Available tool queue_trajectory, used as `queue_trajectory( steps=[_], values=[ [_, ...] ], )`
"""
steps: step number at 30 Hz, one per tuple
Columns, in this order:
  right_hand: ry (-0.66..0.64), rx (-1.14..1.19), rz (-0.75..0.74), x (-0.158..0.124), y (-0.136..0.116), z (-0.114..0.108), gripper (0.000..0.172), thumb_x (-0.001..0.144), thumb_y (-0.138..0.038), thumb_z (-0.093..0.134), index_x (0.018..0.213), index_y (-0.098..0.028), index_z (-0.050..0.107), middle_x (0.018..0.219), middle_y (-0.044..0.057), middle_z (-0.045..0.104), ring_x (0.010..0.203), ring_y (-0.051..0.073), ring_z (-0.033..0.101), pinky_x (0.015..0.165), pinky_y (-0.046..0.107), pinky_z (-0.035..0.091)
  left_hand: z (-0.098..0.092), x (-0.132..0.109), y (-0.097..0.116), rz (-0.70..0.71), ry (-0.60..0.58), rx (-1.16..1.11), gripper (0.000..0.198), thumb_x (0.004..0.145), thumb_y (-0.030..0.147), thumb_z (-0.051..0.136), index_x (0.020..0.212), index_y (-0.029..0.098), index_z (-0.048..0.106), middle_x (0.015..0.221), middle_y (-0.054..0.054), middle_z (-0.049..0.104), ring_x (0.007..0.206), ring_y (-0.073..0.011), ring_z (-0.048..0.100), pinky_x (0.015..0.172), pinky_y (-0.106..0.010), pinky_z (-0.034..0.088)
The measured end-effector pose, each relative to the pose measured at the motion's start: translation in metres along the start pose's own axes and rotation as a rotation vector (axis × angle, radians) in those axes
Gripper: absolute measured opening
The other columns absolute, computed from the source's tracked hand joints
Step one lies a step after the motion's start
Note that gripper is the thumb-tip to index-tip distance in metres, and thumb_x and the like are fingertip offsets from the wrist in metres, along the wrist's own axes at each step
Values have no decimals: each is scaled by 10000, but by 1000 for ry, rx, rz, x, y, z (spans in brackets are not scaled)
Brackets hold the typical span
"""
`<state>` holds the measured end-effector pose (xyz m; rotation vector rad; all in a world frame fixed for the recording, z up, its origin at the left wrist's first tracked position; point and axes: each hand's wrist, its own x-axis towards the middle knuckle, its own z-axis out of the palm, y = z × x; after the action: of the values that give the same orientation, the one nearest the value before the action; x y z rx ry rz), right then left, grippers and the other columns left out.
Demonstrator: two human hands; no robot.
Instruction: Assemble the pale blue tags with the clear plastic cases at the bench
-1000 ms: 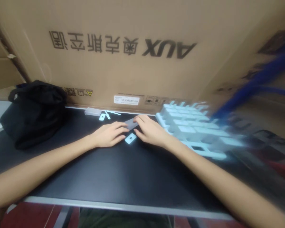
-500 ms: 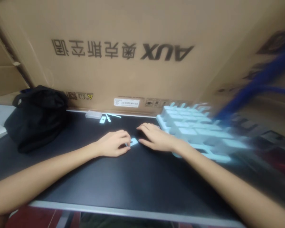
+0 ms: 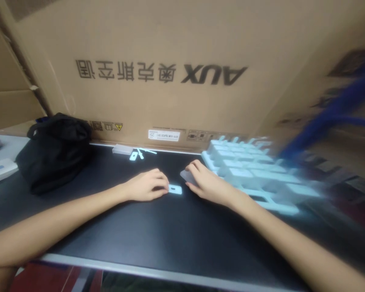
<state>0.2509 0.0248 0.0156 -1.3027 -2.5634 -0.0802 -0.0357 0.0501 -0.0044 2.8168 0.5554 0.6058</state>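
My left hand (image 3: 147, 185) rests on the black table (image 3: 158, 235) with its fingers curled, the fingertips touching the left end of a small pale-blue flat piece (image 3: 175, 189) with a dark slot in it. My right hand (image 3: 205, 182) lies just right of that piece, fingers closed over a small grey flat piece (image 3: 185, 176) whose corner shows at the fingertips. A pale-blue plastic frame (image 3: 249, 170) of many moulded parts lies directly right of my right hand.
A big cardboard box (image 3: 170, 69) with dark lettering stands along the back of the table. A black bag (image 3: 53, 150) sits at the left. A small clear block (image 3: 122, 149) and tiny pale-blue bits (image 3: 138, 154) lie by the box. A blurred blue strap (image 3: 331, 113) hangs at the right.
The grey piece that both hands held a second ago is now under my right hand only. My left hand has come down onto the pale-blue slotted piece and turned it level.
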Motion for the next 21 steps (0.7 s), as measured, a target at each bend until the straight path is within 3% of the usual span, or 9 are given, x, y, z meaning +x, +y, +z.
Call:
queue_trajectory(
  steps=[4,6,10,13,17,21],
  values=[
    [-59,-18,121,-5,-2,1,467,1007,-338,539,1415,-114,490,1314,220,625,1222,353,649,1024,503,548,-3,0,3,9,-18,-26,199,1059,348,593,1109,226,742,1177,-61,758,1110,-198,652,1008,-335,540],
    [-87,-43,134,-11,-1,-2,506,977,-302,554,1440,-108,486,1297,226,661,1242,370,649,1006,500,550,-4,0,4,-2,-22,-42,215,1047,383,625,1148,225,730,1179,-62,762,1108,-196,661,994,-324,547],
    [-115,-13,100,-24,6,-11,525,842,-121,564,1366,-138,535,1192,176,722,1072,316,722,850,401,566,-5,2,7,-9,-44,-59,226,1027,406,659,1159,233,720,1167,-54,768,1106,-194,670,990,-318,552],
    [0,123,71,-31,3,-21,365,856,-122,538,1214,-172,581,1045,105,733,897,252,721,777,361,543,-3,4,13,-58,-55,-76,210,1030,397,652,1166,245,702,1155,-47,761,1088,-193,679,976,-331,563],
    [249,349,-95,-32,-11,-31,136,967,-276,569,1071,-210,626,1051,85,708,939,226,673,833,358,536,0,9,27,-118,-69,-74,264,1013,442,665,1177,237,645,1147,-58,733,1046,-204,688,942,-361,577],
    [275,495,-204,-34,-20,-27,297,1030,-454,566,1159,-208,671,1044,83,691,946,222,657,843,363,545,2,14,37,-117,-74,-51,282,1009,464,664,1148,228,595,1098,-51,709,1001,-205,684,883,-351,574]
  ],
)
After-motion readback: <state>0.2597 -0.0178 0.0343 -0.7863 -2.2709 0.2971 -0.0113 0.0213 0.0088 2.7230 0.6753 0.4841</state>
